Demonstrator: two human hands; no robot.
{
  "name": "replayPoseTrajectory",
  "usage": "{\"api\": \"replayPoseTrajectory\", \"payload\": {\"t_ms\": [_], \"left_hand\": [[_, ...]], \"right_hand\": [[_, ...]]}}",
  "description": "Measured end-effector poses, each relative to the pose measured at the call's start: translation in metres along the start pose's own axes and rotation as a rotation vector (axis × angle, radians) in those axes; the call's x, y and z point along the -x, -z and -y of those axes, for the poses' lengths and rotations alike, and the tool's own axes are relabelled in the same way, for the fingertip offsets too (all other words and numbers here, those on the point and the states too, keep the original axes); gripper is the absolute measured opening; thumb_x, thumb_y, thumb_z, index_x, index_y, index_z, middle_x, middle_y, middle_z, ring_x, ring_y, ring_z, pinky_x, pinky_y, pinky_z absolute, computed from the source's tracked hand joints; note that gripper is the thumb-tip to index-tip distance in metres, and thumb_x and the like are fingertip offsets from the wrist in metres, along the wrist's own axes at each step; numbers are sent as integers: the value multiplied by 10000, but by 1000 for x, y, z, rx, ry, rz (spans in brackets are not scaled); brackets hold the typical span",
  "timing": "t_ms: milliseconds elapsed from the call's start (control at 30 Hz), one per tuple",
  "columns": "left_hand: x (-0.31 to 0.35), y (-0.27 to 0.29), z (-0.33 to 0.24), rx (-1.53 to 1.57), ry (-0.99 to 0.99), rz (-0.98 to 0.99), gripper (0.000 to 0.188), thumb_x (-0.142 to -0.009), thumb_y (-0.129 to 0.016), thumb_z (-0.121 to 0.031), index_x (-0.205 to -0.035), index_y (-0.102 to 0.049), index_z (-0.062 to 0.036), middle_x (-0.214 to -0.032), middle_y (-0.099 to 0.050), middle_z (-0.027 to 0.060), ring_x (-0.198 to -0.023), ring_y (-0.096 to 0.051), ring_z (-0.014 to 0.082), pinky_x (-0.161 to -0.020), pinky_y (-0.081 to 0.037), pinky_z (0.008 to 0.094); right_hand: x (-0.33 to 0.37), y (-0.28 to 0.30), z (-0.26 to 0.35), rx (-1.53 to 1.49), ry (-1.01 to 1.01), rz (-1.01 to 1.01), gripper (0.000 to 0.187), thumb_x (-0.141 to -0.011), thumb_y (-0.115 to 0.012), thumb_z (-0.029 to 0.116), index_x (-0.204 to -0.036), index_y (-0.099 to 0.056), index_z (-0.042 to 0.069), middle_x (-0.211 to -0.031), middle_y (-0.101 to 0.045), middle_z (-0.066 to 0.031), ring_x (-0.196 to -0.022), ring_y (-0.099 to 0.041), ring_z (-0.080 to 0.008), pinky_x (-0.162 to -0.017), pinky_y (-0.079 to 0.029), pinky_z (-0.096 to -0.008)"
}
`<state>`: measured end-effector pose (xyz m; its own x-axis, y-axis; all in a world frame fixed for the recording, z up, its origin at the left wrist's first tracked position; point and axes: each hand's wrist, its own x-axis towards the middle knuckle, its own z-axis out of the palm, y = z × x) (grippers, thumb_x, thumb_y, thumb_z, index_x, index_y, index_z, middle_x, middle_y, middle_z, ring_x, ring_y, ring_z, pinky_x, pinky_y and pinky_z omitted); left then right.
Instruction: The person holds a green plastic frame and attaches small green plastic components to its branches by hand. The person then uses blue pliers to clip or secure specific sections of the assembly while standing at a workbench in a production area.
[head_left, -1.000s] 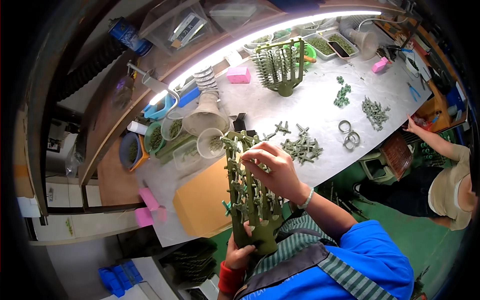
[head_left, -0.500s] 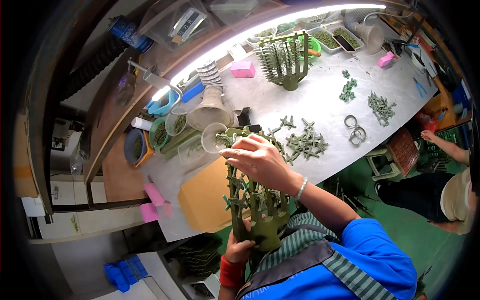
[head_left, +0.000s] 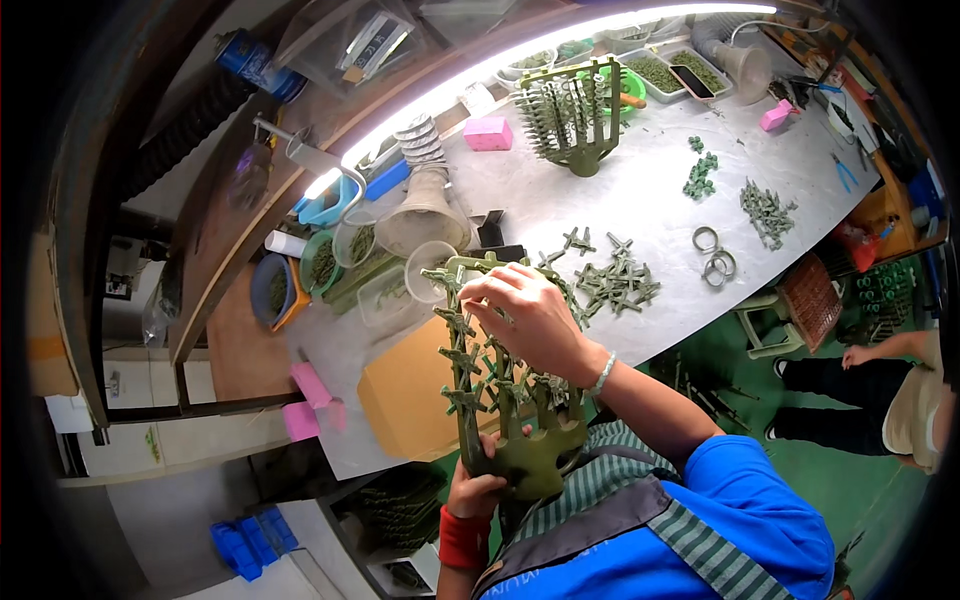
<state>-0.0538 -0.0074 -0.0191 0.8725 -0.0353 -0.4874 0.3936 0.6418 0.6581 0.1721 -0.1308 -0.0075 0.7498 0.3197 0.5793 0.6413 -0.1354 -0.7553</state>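
Observation:
An olive-green wax tree (head_left: 535, 455), a comb-like frame with several bars and a thick base, is held up in front of me. Small green cross-shaped wax pieces (head_left: 462, 362) sit along its bars. My left hand (head_left: 472, 490) grips the frame low down, near its base. At the frame's upper part my right hand (head_left: 530, 322) has its fingers bent together beside the left bar. What is between those fingertips, if anything, is hidden. Loose cross-shaped pieces (head_left: 618, 285) lie in a pile on the white table just beyond my right hand.
A second filled frame (head_left: 580, 158) stands farther back on the table (head_left: 640, 180). Small green pieces (head_left: 702, 175), another pile (head_left: 768, 212) and metal rings (head_left: 718, 268) lie to the right. A funnel-shaped hose end (head_left: 425, 215) stands behind. Another person (head_left: 850, 395) is at far right.
My right hand has shifted slightly right along the top of the frame. The frame has turned a little, showing more crosses on its left bar. The other person's hand has moved lower.

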Motion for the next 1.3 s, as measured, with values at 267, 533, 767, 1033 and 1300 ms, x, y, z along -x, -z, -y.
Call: {"api": "replayPoseTrajectory", "payload": {"t_ms": [267, 533, 767, 1033, 1300], "left_hand": [[-4, 6, -3, 121, -23, 84, 459, -577, -494, 89, -987, -394, -93, -1376, -389, 397, -1310, -401, 473, -1085, -342, 505], [-5, 5, -3, 104, -26, 51, 468, -558, -495, 61, -982, -388, -104, -1319, -431, 390, -1296, -398, 501, -1100, -337, 560], [-6, 12, -2, 118, -13, 38, 456, -580, -496, 96, -986, -409, -94, -1373, -425, 351, -1284, -458, 385, -1074, -340, 399], [-7, -1, -8, 91, -23, -3, 464, -576, -505, 96, -996, -410, -77, -1340, -455, 329, -1200, -509, 363, -1048, -380, 410], [-6, -4, -8, -46, -33, -69, 476, -598, -533, 123, -1017, -428, -76, -1123, -528, 160, -1001, -552, 248, -879, -448, 323]], "right_hand": [[4, 1, -4, -4, -14, 25, 106, -814, -705, 79, -914, -673, 88, -807, -646, -52, -759, -621, -235, -717, -506, -347], [7, 1, -3, -34, -65, 86, 67, -827, -692, 112, -877, -665, 75, -819, -638, -60, -816, -610, -259, -760, -491, -372], [14, 4, -2, -61, -95, 120, 95, -822, -707, 79, -911, -676, 71, -806, -643, -58, -770, -608, -242, -724, -494, -349], [27, 7, 12, -170, -115, 220, 136, -828, -717, 58, -961, -701, 80, -832, -654, -55, -743, -632, -207, -646, -520, -321], [30, -1, 37, -182, 107, 244, 245, -812, -739, 111, -1056, -718, 97, -864, -646, -38, -776, -614, -208, -688, -514, -331]]}}
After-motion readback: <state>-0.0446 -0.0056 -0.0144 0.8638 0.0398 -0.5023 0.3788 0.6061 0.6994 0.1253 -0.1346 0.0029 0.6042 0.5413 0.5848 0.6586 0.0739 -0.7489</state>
